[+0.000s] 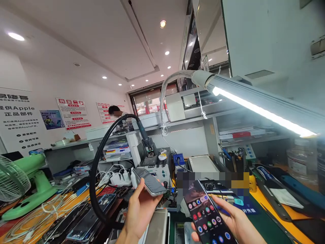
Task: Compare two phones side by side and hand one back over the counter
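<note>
My left hand (139,206) is closed around a smartphone with a dark screen (149,182), tilted up over the bench. In my right hand (235,217) is a second, larger smartphone (207,211), its screen lit with rows of coloured app icons. The two phones are apart, side by side in front of me. Below my left hand lies a flat silver-grey device (157,227). Behind the left phone stands a grey bench machine (161,162) with dials.
A lit tube lamp (264,110) on a bent neck hangs at right. A black hose (92,176) arches at left near a green fan (27,183), tangled white cables (38,217) and opened phones (87,220). Tools (232,159) stand at right. Another person (118,117) is beyond the shelves.
</note>
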### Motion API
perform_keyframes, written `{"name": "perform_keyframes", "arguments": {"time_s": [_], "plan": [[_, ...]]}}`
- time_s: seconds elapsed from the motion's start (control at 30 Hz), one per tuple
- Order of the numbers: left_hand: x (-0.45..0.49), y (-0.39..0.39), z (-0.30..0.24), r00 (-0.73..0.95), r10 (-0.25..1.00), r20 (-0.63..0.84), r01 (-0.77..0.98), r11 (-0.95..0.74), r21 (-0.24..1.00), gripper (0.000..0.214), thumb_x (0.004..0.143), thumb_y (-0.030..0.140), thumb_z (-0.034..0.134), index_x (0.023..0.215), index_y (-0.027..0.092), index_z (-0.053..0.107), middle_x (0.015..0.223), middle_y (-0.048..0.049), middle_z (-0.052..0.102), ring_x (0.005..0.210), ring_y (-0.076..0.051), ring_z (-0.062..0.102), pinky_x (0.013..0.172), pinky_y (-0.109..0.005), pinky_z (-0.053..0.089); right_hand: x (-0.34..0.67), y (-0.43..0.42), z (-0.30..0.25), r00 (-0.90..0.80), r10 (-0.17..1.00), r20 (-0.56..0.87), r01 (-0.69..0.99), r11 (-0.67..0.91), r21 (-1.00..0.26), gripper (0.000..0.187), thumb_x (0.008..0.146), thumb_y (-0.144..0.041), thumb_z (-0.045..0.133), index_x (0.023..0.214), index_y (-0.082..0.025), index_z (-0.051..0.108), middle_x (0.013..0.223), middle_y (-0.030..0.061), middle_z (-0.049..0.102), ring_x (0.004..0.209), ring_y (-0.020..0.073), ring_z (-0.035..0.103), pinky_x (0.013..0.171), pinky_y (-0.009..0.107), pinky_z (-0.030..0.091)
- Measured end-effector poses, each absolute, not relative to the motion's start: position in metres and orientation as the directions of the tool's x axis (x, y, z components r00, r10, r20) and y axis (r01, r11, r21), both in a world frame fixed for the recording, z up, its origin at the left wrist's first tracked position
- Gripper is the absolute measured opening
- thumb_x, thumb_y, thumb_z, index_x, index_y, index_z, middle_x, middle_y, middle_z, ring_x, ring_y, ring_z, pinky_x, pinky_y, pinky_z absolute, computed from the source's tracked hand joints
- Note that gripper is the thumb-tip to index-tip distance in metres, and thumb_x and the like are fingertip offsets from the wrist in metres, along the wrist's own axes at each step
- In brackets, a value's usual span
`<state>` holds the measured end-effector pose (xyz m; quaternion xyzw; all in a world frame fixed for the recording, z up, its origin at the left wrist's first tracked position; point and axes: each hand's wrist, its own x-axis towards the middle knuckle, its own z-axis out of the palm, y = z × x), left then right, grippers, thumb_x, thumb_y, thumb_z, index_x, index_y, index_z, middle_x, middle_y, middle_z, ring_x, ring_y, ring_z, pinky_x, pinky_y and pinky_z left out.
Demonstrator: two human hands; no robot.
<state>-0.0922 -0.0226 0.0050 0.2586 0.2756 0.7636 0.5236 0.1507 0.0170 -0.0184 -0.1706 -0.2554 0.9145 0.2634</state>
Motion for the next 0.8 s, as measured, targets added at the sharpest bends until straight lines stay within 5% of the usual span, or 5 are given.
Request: {"name": "perform_keyframes", "arguments": {"time_s": [0.3, 0.5, 0.63, 0.8], "plan": [[-0.114, -0.081, 0.035, -0.441, 0.897, 0.036, -0.482, -0.271, 0.833, 0.030, 0.080, 0.023, 0.069, 0.108, 0.013, 0.065, 0.103, -0.0116, 0.074, 0.096, -0.025, 0.069, 0.082, -0.037, 0.058, 0.158, 0.019, -0.025, -0.756, 0.617, -0.219, -0.349, -0.663, -0.662, 0.048, 0.088, -0.061, 0.054, 0.090, -0.014, 0.065, 0.077, 0.0077, 0.071, 0.068, 0.0225, 0.067, 0.064, 0.040, 0.055], [-0.132, -0.112, 0.027, -0.515, 0.857, 0.010, -0.501, -0.311, 0.808, 0.030, 0.079, 0.024, 0.070, 0.107, 0.014, 0.064, 0.114, -0.0133, 0.070, 0.105, -0.027, 0.066, 0.087, -0.039, 0.056, 0.146, 0.012, -0.028, -0.747, 0.588, -0.310, -0.102, -0.562, -0.821, 0.037, 0.084, -0.053, 0.058, 0.086, -0.016, 0.058, 0.076, 0.0102, 0.071, 0.064, 0.0243, 0.069, 0.060, 0.038, 0.056], [-0.132, -0.120, 0.027, -0.496, 0.869, -0.002, -0.554, -0.314, 0.771, 0.034, 0.081, 0.027, 0.069, 0.112, 0.014, 0.060, 0.102, -0.0117, 0.072, 0.090, -0.024, 0.069, 0.077, -0.037, 0.056, 0.119, 0.014, -0.039, -0.689, 0.626, -0.365, 0.130, -0.389, -0.912, 0.017, 0.071, -0.028, 0.062, 0.078, -0.021, 0.048, 0.069, 0.0070, 0.071, 0.069, 0.0246, 0.071, 0.059, 0.030, 0.052], [-0.126, -0.118, 0.024, -0.427, 0.903, -0.054, -0.579, -0.227, 0.783, 0.040, 0.084, 0.036, 0.066, 0.114, 0.012, 0.056, 0.094, -0.0129, 0.071, 0.077, -0.021, 0.069, 0.066, -0.035, 0.056, 0.081, 0.018, -0.037, -0.627, 0.737, -0.252, 0.381, 0.008, -0.925, 0.026, 0.064, -0.022, 0.070, 0.088, -0.020, 0.060, 0.088, 0.0058, 0.070, 0.094, 0.0289, 0.065, 0.070, 0.031, 0.047]]}}
